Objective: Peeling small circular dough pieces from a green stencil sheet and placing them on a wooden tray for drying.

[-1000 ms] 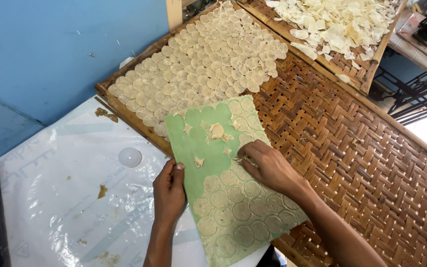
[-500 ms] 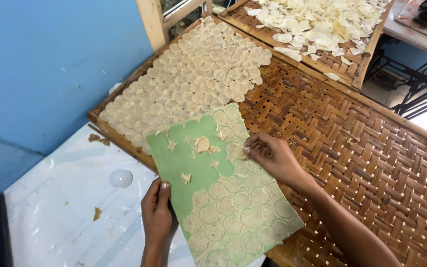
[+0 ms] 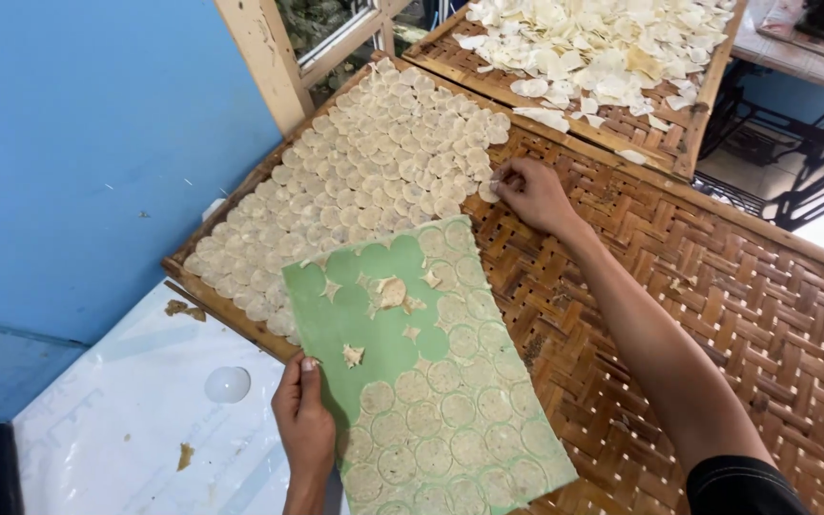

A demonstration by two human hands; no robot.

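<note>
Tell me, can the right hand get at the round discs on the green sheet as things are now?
Probably yes. The right hand is at the edge of the discs on the woven tray, and nothing lies between it and the green sheet, which the left hand holds.

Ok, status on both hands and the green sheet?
Left hand grips green sheet edge. Right hand sets a disc on woven tray. Nothing blocking.

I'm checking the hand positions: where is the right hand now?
In the head view, the right hand is at upper centre, on the woven tray, fingertips at the right edge of the pale discs.
</note>
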